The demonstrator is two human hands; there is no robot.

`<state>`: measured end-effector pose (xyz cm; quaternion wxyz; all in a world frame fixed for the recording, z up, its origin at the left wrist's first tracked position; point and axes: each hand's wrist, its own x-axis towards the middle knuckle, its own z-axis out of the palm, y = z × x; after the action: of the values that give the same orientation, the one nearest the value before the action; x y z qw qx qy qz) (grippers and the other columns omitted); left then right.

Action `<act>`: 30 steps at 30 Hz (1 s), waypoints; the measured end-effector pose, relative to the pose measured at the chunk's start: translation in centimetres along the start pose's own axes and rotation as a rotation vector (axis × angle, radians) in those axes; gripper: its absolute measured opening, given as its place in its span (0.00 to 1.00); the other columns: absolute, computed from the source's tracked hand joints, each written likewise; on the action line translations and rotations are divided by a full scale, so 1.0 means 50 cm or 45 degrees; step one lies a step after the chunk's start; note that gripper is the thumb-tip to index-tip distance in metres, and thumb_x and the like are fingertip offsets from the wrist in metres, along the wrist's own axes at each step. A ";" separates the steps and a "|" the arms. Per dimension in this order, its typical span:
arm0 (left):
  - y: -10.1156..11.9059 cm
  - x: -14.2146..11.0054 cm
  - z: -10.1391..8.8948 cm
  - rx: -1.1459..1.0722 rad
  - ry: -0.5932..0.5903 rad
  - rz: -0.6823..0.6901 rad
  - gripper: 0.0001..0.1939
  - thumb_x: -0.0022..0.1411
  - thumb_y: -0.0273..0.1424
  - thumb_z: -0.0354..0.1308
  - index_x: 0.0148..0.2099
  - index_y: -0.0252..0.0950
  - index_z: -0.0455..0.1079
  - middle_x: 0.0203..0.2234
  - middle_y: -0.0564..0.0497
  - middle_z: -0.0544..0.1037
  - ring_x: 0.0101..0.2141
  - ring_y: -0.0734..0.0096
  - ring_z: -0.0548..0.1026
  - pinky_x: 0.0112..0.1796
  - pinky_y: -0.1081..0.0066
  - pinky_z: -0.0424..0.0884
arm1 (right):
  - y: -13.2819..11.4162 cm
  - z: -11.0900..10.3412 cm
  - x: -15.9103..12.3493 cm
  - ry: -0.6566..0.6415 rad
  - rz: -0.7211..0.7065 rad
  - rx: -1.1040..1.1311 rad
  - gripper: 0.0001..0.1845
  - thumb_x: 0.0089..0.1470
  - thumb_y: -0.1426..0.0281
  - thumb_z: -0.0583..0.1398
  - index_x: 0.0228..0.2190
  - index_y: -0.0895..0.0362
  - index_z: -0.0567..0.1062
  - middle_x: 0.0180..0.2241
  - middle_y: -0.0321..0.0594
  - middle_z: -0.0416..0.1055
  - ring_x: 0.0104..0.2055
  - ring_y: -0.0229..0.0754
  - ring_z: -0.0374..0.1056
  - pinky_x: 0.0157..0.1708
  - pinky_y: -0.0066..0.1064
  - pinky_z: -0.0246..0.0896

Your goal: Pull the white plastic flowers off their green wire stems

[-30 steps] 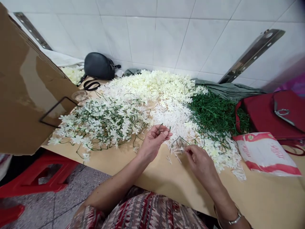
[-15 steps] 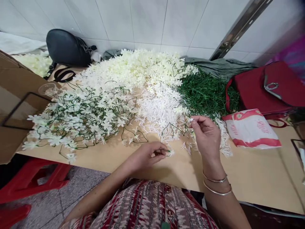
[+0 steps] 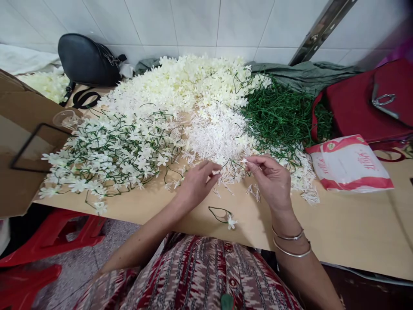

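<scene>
My left hand (image 3: 196, 183) and my right hand (image 3: 271, 177) meet over the near edge of a heap of small white plastic stamens (image 3: 219, 140). Each hand pinches fingers together on a thin green wire stem (image 3: 232, 164) that runs between them. A finished green stem with one white flower (image 3: 226, 217) lies loose on the brown board near my body. Left of my hands lies a pile of stems with white flowers (image 3: 112, 153). Behind it is a mound of cream flower heads (image 3: 190, 84), and to the right a heap of bare green stems (image 3: 280, 116).
A black bag (image 3: 87, 60) rests against the tiled wall at the back left. A red bag (image 3: 368, 107) and a red-and-white plastic packet (image 3: 350, 163) lie on the right. A cardboard box (image 3: 19, 142) stands at the left, red plastic stools (image 3: 51, 237) below it.
My left hand dropped the stem with one flower on the board and moved up to the stamen heap. My right hand came left to meet it on a green stem.
</scene>
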<state>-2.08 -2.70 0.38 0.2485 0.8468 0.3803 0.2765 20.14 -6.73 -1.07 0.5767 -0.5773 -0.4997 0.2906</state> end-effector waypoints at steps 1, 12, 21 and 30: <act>-0.006 0.014 0.008 0.054 0.039 0.008 0.06 0.72 0.27 0.56 0.50 0.36 0.71 0.43 0.48 0.79 0.33 0.73 0.78 0.37 0.72 0.74 | 0.003 0.002 0.000 -0.015 -0.012 -0.011 0.06 0.59 0.65 0.66 0.38 0.51 0.82 0.31 0.36 0.74 0.34 0.42 0.71 0.39 0.38 0.66; -0.054 0.064 0.052 0.407 0.113 0.088 0.08 0.76 0.30 0.49 0.45 0.37 0.70 0.44 0.45 0.76 0.41 0.66 0.77 0.40 0.68 0.73 | 0.013 0.014 -0.001 -0.025 -0.016 0.117 0.04 0.58 0.67 0.68 0.31 0.51 0.78 0.38 0.39 0.78 0.46 0.45 0.74 0.50 0.42 0.67; -0.026 0.056 0.048 -0.548 0.395 -0.223 0.06 0.70 0.35 0.61 0.44 0.38 0.71 0.30 0.54 0.79 0.32 0.73 0.81 0.32 0.76 0.72 | 0.010 0.032 -0.005 0.006 0.154 0.491 0.11 0.53 0.66 0.71 0.28 0.50 0.74 0.38 0.36 0.83 0.34 0.40 0.80 0.41 0.36 0.75; 0.004 0.052 0.064 -1.119 0.295 -0.473 0.13 0.63 0.40 0.67 0.44 0.38 0.76 0.31 0.53 0.81 0.33 0.74 0.82 0.33 0.76 0.76 | 0.013 0.033 -0.011 0.003 0.202 0.313 0.10 0.53 0.63 0.71 0.37 0.50 0.80 0.33 0.35 0.81 0.35 0.42 0.78 0.40 0.38 0.75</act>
<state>1.56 -1.44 -1.07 0.5834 0.5434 0.3974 0.4542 18.59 -6.52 -2.10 0.6188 -0.5406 -0.4124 0.3934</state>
